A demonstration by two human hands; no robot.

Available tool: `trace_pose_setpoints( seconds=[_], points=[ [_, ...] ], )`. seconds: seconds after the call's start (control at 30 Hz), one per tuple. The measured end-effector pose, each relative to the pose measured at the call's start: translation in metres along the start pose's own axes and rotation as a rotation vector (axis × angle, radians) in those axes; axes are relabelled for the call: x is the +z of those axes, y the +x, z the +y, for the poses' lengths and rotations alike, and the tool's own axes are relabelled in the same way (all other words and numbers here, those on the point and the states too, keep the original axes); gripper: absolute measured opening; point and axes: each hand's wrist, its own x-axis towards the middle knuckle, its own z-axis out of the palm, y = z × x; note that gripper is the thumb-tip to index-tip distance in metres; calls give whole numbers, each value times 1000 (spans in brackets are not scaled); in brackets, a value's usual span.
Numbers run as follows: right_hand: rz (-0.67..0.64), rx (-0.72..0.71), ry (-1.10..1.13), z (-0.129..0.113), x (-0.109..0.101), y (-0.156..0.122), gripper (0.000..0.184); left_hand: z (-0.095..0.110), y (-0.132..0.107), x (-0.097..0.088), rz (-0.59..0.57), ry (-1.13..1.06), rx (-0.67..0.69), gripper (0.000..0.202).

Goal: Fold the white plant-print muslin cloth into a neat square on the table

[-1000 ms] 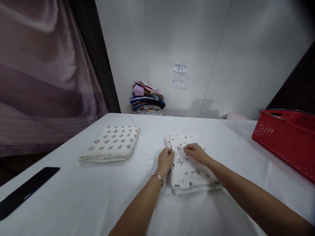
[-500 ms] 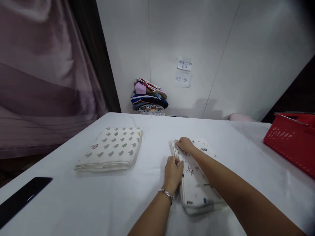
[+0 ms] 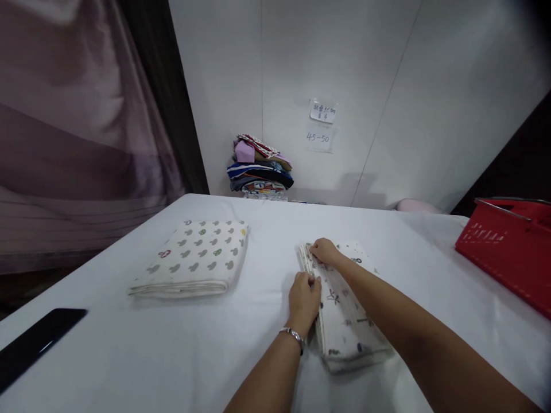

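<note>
A mushroom-print cloth (image 3: pixel 198 255), cream with mostly grey motifs, is lying folded on a white-covered desk (image 3: pixel 150 350) and is serving as the landmark here. To its right, well apart from it, a second folded cloth, the scatter-print cloth (image 3: pixel 338 312), is lying in a thick, many-layered rectangle under a person's two bare hands. The left hand (image 3: pixel 303 298), on the side nearer the mushroom-print cloth, is touching the left edge of the layers; its fingers are bending inward, thumb close to forefinger, though whether they are gripping the fabric cannot be told. A silvery bracelet (image 3: pixel 293 337) is circling that wrist. The right hand (image 3: pixel 325 252) is reaching across to the far left corner of the scatter-print cloth, its fingers drawing together and pinching the fabric there. In front and to the left of the mushroom-print cloth, a flat black slab (image 3: pixel 37 344) is resting. Behind it, a pile of folded fabrics (image 3: pixel 260 169) is standing near the wall (image 3: pixel 365 57). Far to its right, a red basket (image 3: pixel 508 246) is sitting, its metal handle lying along the rim.
</note>
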Motion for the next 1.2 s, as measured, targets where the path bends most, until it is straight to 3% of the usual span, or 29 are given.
trace_pose_setpoints(
  seconds=[0.53, 0.77, 1.1, 1.2],
  points=[
    [137, -52, -24, -3, 2, -2, 24, 1, 0, -1, -8, -22, -9, 23],
    [69, 23, -78, -8, 9, 4, 24, 0, 0, 0, 1, 6, 14, 21],
    [-131, 65, -26, -15, -9, -5, 17, 4, 0, -4, -22, 2, 17, 25],
    [-129, 87, -48, -18, -8, -4, 15, 3, -1, -3, -19, 18, 35, 26]
  ],
)
